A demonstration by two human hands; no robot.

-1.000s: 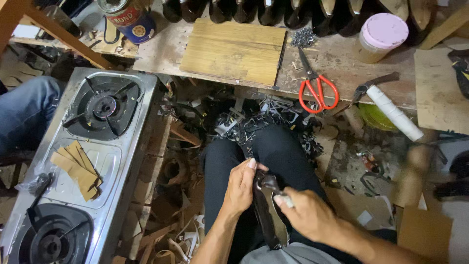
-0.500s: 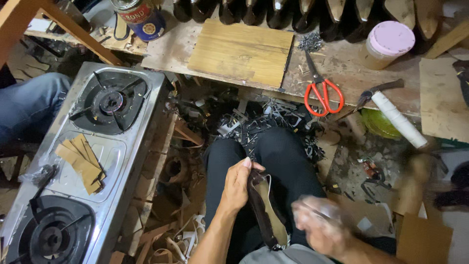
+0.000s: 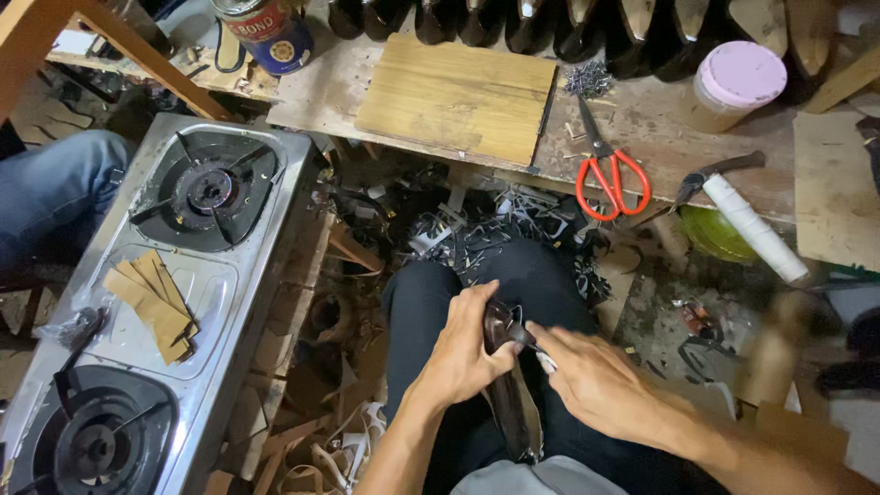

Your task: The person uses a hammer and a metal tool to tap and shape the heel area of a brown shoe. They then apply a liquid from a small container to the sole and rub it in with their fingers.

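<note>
**Dark shoe piece held on the lap, both hands on it**

While the person sits with dark-trousered knees under the counter (image 3: 642, 119), a dark brown shoe piece (image 3: 513, 403) lies lengthwise on the lap; the left hand (image 3: 463, 353) has its grip clamped round the upper end of it, fingers curled over the edge; the right hand (image 3: 596, 380) presses against the same end from the other side, its grip closed on a small pale tool (image 3: 546, 361) too blurred to identify. At the counter's far left stands a round tin (image 3: 264, 32) with a red-and-blue label; a jar with a pink lid (image 3: 733, 84) stands at the far right; a pale wooden board (image 3: 458, 96) lies between them, red-handled scissors (image 3: 610, 174) just beside it; a white roll (image 3: 753, 227) rests near the edge. A steel two-burner stove (image 3: 174, 302) lies left of the knees, with tan strips (image 3: 151, 302) on its middle.
</note>
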